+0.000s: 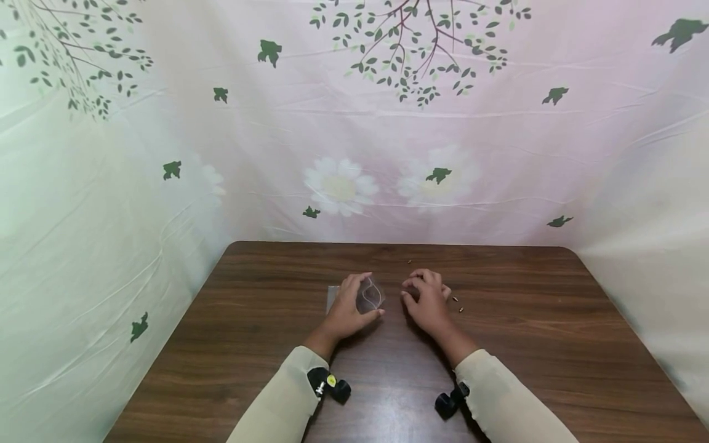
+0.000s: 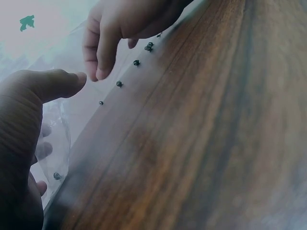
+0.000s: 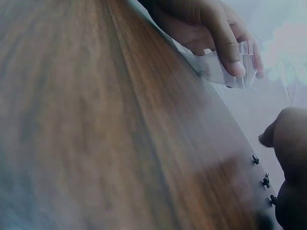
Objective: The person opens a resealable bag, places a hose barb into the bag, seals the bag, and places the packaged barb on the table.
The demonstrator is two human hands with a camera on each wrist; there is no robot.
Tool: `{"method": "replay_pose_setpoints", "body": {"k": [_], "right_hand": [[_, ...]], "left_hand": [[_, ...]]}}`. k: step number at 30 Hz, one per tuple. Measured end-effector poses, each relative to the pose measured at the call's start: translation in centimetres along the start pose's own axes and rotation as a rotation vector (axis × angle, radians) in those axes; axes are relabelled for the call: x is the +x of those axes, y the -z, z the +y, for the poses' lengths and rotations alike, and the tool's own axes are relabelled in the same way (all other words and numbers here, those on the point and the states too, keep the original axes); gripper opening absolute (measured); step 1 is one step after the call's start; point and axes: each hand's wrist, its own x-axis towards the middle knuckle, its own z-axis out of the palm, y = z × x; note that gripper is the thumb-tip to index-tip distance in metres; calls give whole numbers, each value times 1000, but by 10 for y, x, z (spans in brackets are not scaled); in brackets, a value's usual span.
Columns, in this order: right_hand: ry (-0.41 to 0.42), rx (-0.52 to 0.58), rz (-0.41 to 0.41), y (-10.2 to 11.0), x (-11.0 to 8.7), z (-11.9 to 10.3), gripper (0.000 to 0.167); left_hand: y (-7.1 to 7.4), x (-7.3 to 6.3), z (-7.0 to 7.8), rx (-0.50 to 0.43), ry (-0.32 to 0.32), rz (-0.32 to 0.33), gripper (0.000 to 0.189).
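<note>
My left hand (image 1: 349,311) holds a clear plastic zip bag (image 1: 370,296) upright over the table, its mouth spread between thumb and fingers. In the right wrist view, the thumb lies against the bag (image 3: 216,67). A small dark piece (image 2: 57,176) shows through or beside the plastic in the left wrist view. To the right of the bag, my right hand (image 1: 429,301) hovers low with bent, loose fingers, thumb apart from the forefinger, nothing visible between them. Small metal pieces like tiny screws or fittings (image 1: 455,299) lie just beyond its outer side.
The brown wooden table (image 1: 554,344) has rounded far corners. Another tiny metal piece (image 1: 409,261) lies near its far edge. A printed cloth (image 1: 382,135) with leaves, birds and flowers hangs behind and at both sides. Each sleeve carries a black wrist camera (image 1: 445,406).
</note>
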Motion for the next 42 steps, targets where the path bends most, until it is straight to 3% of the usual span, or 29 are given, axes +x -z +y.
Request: {"method": "replay_pose_setpoints", "body": {"k": [7,16,22,29,33,42], "right_hand": [[-57,-73,-32,3,1,2,16],[-96,-120,-85,3,0,4,8],[-98,-122,-74,3,2,4,8],[47,-20,18,0,3,0,8],[152,47,15,-1,3,-2,7],[257,74,10,-2,0,-10,4]], "left_hand": [[1,0,0,-10,-3,-16,92],[-1,0,-2,-8,15,-36,90],[-3,0,-3,4,-14,-21,90],[-3,1,-4,11,-49,-19,89],[-2,1,-3,-7,-20,-41,90],[-2,2,-3,-18,-3,-73,91]]}}
